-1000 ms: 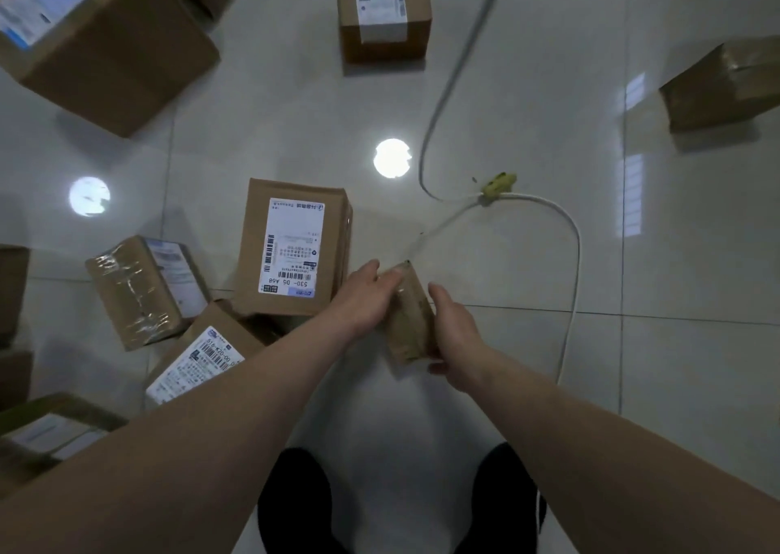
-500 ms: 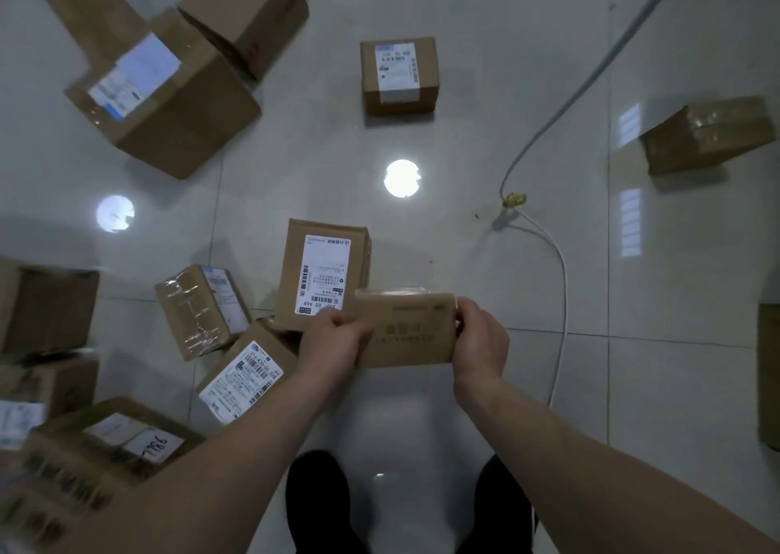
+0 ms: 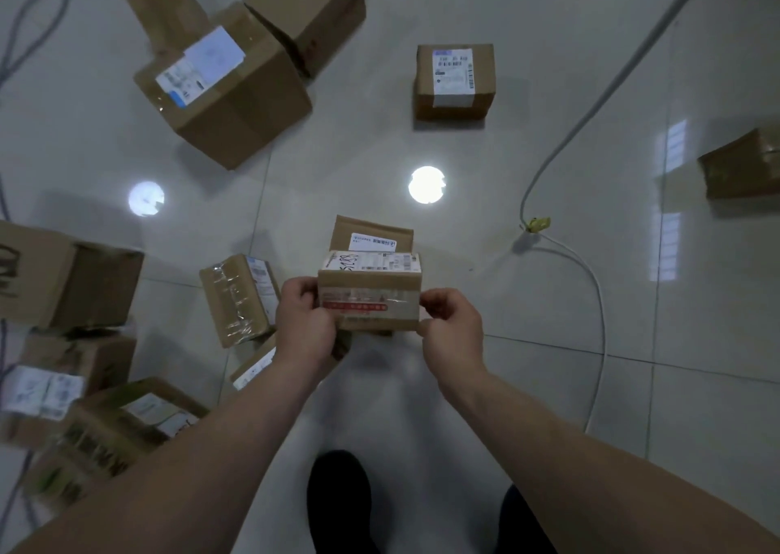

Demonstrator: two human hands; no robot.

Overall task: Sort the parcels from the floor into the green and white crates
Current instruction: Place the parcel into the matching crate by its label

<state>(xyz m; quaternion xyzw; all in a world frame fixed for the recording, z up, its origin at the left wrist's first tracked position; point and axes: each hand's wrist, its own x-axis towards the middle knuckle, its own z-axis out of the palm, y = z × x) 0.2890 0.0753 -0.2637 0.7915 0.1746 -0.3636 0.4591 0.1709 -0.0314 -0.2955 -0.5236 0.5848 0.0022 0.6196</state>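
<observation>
A small brown cardboard parcel (image 3: 371, 289) with a white label on its top face and a red strip on its front is held above the floor. My left hand (image 3: 304, 321) grips its left end and my right hand (image 3: 449, 327) grips its right end. Behind it on the floor lies a labelled parcel (image 3: 373, 234), mostly hidden. A taped parcel (image 3: 238, 298) lies just left of my left hand. No green or white crate is in view.
Several more parcels lie on the glossy tiled floor: two large boxes (image 3: 223, 84) at the far left, a small one (image 3: 455, 80) ahead, one (image 3: 743, 169) at the right edge, a pile (image 3: 71, 342) at the left. A white cable (image 3: 591, 283) curves across the right. My feet (image 3: 337, 498) stand below.
The parcel has been lifted from the floor and turned in both hands, so that its labelled face now shows. The view has pulled back from the floor.
</observation>
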